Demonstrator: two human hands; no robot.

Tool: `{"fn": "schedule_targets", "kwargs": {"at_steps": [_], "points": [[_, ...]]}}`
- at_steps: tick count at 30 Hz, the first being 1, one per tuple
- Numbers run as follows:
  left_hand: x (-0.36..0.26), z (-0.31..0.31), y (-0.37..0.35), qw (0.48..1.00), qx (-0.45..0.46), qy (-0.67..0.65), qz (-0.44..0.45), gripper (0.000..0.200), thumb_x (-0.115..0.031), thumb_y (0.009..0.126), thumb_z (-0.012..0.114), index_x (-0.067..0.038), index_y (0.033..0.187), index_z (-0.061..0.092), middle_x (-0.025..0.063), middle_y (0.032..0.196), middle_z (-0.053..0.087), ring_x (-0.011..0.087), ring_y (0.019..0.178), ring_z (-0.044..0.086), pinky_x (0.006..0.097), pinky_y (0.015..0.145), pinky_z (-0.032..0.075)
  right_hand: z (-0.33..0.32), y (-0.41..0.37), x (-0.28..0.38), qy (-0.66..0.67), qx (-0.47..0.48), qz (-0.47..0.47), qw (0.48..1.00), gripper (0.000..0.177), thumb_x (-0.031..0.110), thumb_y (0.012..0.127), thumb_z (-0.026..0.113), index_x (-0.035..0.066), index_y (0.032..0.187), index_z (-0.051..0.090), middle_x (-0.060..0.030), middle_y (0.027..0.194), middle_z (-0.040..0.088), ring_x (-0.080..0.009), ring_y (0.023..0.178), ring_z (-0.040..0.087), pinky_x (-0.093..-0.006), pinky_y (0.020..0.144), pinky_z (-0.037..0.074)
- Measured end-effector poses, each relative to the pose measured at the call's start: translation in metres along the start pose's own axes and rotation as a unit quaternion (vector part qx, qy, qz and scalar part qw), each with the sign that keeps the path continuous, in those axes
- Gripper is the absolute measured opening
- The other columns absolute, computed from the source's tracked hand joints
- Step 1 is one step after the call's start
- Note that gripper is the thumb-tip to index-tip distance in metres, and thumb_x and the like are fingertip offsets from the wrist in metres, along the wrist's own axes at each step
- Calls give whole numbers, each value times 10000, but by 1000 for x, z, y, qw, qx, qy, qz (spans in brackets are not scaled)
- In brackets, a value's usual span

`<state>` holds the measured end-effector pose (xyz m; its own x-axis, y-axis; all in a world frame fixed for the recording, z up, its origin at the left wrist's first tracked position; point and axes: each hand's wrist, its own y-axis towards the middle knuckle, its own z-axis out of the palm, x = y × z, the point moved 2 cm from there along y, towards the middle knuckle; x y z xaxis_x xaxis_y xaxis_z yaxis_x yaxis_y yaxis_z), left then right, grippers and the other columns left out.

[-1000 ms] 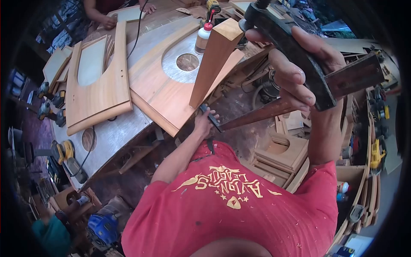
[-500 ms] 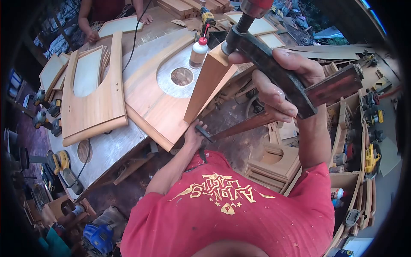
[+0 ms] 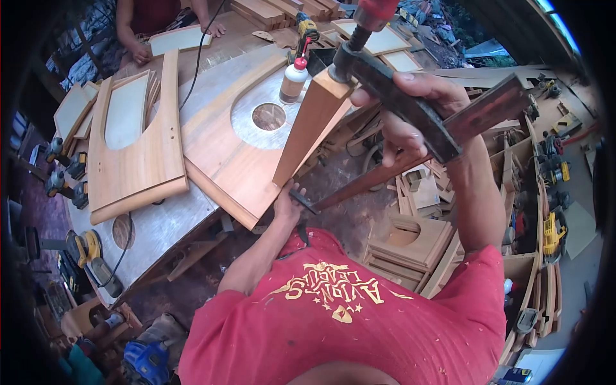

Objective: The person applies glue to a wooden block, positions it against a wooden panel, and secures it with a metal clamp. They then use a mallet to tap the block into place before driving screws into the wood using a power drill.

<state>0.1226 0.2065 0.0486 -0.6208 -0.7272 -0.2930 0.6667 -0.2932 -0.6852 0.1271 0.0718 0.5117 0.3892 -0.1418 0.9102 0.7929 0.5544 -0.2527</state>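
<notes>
My right hand (image 3: 427,112) is wrapped round the sliding arm of a long bar clamp (image 3: 410,106), near its dark, rusty bar. The clamp's screw pad sits on the top end of an upright wooden block (image 3: 311,128). That block stands on the edge of a curved wooden panel (image 3: 234,163) with a rounded cut-out. Low at the panel's edge, my left hand (image 3: 287,204) is closed at the clamp's lower jaw, its fingers partly hidden. A white glue bottle (image 3: 294,81) with a red cap stands just behind the block.
A second cut-out panel (image 3: 138,151) lies to the left on the metal-topped table (image 3: 160,224). Cordless drills (image 3: 67,173) and a yellow sander (image 3: 86,247) are at the left edge. Across the table are a person's hands (image 3: 215,29). Stacked wooden parts (image 3: 410,240) lie below right.
The view has shifted slightly. My right hand's lower fingers have moved a little on the clamp arm. The clamp still spans the block and panel, and my left hand stays at the lower jaw.
</notes>
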Motion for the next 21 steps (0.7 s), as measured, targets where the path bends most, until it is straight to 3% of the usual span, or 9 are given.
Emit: {"fn": "schedule_targets", "kwargs": {"at_steps": [4, 8, 9, 10, 12, 14, 18, 20, 21], "points": [[2, 0, -3, 1000, 3, -17, -4, 495, -367, 877, 801, -194, 1293, 596, 13, 1263, 604, 280, 1152, 620, 606, 998, 384, -4, 2, -2, 0, 44, -7, 999, 619, 336, 1084, 295, -188, 1390, 417, -120, 590, 537, -208, 513, 612, -518, 822, 629], [3, -2, 2, 1000, 15, -24, -3, 501, -366, 872, 807, -209, 1296, 591, 10, 1233, 608, 279, 1137, 621, 607, 1007, 379, 3, 2, 7, -71, -82, 0, 994, 630, 357, 1065, 348, -174, 1401, 398, -161, 668, 557, -226, 522, 599, -535, 829, 629], [2, 1, 0, 1000, 15, -20, -1, 516, -363, 888, 784, -206, 1327, 564, 25, 1260, 594, 291, 1160, 612, 601, 1009, 384, -2, 3, 6, -55, -72, -10, 996, 624, 353, 1056, 382, -166, 1402, 396, -179, 739, 575, -227, 581, 617, -541, 815, 632], [1, 3, -1, 1000, 14, -17, -1, 532, -360, 903, 762, -202, 1359, 536, 40, 1287, 580, 303, 1183, 603, 595, 1012, 388, -2, 6, 6, -53, -90, -23, 994, 454, 353, 989, 562, -81, 1117, 596, -155, 745, 621, -223, 582, 632, -469, 708, 648], [0, 3, -5, 1000, 9, -11, 0, 549, -360, 917, 741, -197, 1389, 512, 57, 1314, 567, 316, 1202, 596, 591, 1016, 389, -10, 9, 9, -154, -106, -66, 980, 518, 405, 948, 603, -77, 1139, 610, -121, 754, 605, -197, 615, 626, -419, 675, 643], [1, 3, -5, 1000, 7, -7, 4, 553, -367, 913, 744, -194, 1386, 518, 62, 1314, 569, 318, 1196, 599, 597, 1017, 384, -7, 13, 18, -246, -131, -93, 956, 721, 436, 901, 685, -62, 1373, 465, -77, 825, 595, -160, 655, 610, -404, 709, 642], [1, 2, -3, 1000, 8, -5, 2, 600, -377, 874, 795, -181, 1376, 531, 65, 1322, 574, 322, 1180, 607, 614, 1017, 386, 10, 22, 29, -255, -201, -181, 928, 568, 293, 871, 776, -56, 1272, 576, -103, 1011, 658, -170, 856, 672, -336, 714, 589], [2, 2, -3, 1000, 4, -9, 4, 607, -379, 867, 804, -174, 1372, 535, 65, 1313, 581, 320, 1174, 609, 623, 1019, 389, 5, 18, 40, -312, -210, -202, 904, 709, 371, 920, 719, -55, 1419, 452, -162, 1262, 632, -233, 1092, 671, -390, 949, 562], [3, 2, -3, 1000, 1, -11, 5, 611, -380, 864, 809, -171, 1370, 538, 65, 1308, 585, 319, 1171, 610, 627, 1020, 391, -10, 15, 53, -318, -152, -206, 913, 677, 330, 953, 690, -37, 1457, 425, -156, 1348, 600, -242, 1200, 626, -422, 1050, 499]]}}
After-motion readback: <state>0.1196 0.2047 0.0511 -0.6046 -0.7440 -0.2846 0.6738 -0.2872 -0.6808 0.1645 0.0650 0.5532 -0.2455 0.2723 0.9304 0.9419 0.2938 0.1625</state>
